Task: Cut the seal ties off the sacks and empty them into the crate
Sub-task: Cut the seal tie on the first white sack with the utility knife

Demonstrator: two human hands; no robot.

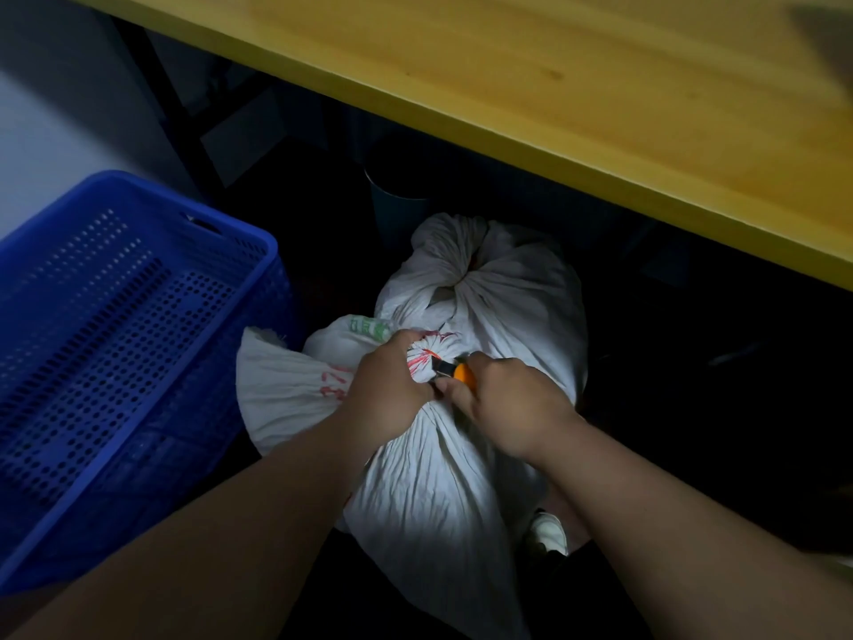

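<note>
A white sack (434, 473) with red print lies on the dark floor in front of me. My left hand (387, 385) grips its gathered neck just below the bunched top (431, 351). My right hand (507, 404) holds an orange utility knife (457, 369), its dark tip against the neck of the sack. The seal tie itself is hidden between my hands. Behind it stands a second white sack (489, 279) with a tied top. A third sack (281, 390) with green and red print lies to the left, beside the blue perforated crate (115, 325).
A yellow wooden tabletop (577, 85) overhangs the sacks from the upper right. A dark round bin (397, 200) stands under it behind the sacks. Black table legs (175, 99) cross at the upper left. The floor under the table is very dark.
</note>
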